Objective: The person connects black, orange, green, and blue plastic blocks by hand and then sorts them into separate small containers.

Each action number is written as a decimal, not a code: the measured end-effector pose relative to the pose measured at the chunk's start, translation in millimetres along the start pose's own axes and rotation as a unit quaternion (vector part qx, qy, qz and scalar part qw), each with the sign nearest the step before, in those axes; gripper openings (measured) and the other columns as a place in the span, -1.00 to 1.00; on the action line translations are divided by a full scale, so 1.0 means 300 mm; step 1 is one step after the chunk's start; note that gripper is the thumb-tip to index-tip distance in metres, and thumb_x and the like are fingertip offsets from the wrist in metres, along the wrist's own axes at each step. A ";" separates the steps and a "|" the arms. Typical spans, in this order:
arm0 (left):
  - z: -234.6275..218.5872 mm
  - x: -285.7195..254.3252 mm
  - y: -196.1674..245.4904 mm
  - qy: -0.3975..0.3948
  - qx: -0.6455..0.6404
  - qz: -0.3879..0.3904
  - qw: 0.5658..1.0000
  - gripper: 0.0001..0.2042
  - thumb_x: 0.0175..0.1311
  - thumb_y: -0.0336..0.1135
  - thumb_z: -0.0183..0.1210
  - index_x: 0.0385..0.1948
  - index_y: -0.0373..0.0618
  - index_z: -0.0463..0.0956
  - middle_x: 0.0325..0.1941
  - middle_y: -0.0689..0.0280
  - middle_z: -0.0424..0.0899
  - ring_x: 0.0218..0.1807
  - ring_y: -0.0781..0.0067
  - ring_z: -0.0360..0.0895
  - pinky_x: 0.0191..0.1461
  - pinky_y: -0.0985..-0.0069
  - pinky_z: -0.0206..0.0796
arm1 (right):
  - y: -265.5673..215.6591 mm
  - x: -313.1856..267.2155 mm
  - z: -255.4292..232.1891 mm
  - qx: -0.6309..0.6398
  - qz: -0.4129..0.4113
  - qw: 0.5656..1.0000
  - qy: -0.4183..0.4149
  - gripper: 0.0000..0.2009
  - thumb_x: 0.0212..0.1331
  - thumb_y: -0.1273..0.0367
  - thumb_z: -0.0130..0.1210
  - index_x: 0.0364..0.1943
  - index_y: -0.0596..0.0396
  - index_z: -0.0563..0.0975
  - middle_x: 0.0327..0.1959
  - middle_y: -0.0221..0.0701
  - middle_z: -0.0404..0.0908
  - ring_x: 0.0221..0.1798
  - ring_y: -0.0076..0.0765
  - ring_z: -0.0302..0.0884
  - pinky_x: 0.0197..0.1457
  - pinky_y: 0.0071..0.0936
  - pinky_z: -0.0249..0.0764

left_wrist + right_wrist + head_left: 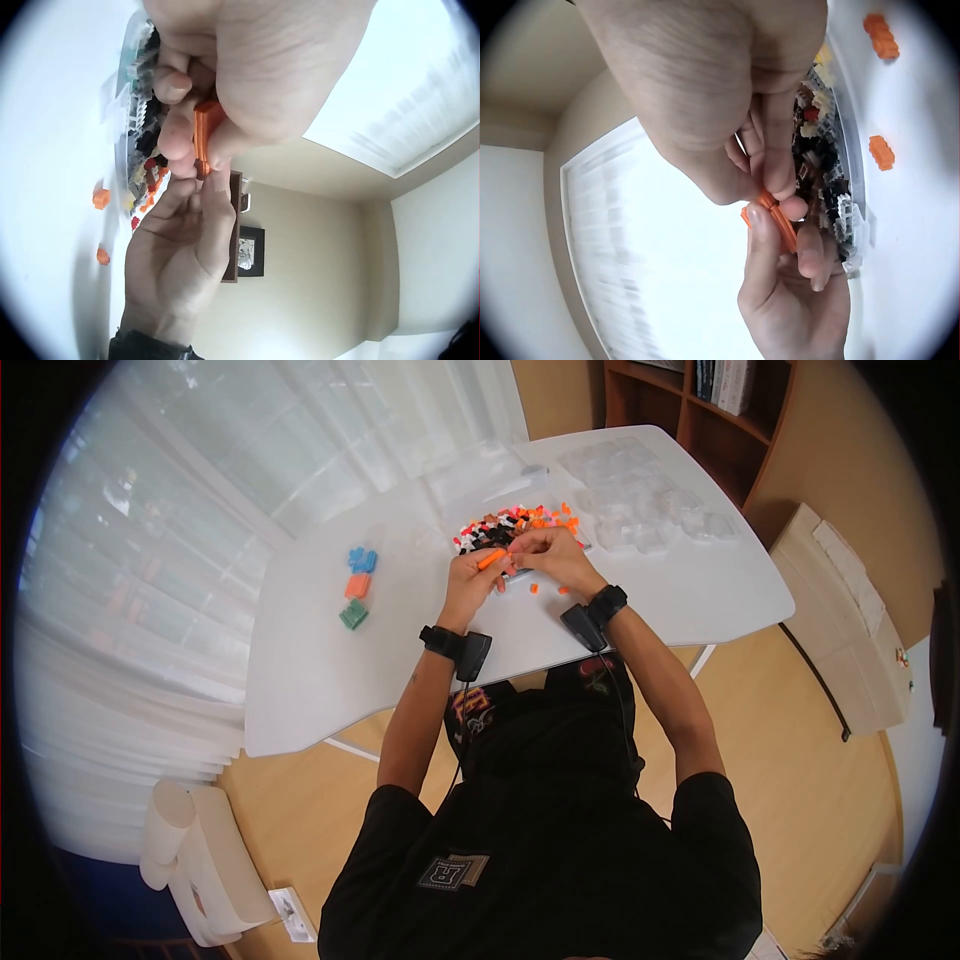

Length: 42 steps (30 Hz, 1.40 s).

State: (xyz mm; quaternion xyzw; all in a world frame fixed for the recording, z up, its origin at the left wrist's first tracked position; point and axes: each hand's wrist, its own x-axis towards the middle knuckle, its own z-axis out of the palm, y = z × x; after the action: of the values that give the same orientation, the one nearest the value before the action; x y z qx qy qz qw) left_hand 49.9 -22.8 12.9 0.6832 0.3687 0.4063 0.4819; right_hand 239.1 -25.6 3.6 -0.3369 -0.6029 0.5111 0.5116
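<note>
Over the front of the tray, my left hand holds an orange block piece between its thumb and fingers. From the other side my right hand meets it, thumb and fingertips pinching a small orange block at the end of that piece. The fingertips of both hands come together there and partly hide where the two parts meet. Just behind the hands lies a clear tray heaped with small toy blocks in black, white, red, orange and brown.
Two loose orange blocks lie on the white table near the right hand. To the left stand blue, orange and green block clusters. Clear plastic containers spread over the back right. A shelf stands beyond.
</note>
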 end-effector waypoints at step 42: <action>-0.022 0.025 -0.037 0.235 -0.087 0.014 0.968 -0.77 0.39 -0.25 0.03 -0.22 -0.24 0.55 -0.61 0.50 0.40 -0.61 0.80 0.26 -0.59 0.76 0.16 | 0.024 -0.091 0.034 -0.450 -0.139 0.879 -0.079 -0.92 -0.16 0.51 0.21 -0.51 0.16 0.58 -0.46 -0.24 0.58 -0.36 -0.11 0.53 -0.27 -0.29 0.44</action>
State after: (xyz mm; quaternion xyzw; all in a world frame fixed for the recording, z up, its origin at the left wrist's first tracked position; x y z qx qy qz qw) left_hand 45.7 -10.8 5.0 0.5289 0.4252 0.5930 0.4334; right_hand 235.1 -51.9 -10.3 -0.4023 -0.8467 0.1334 0.3217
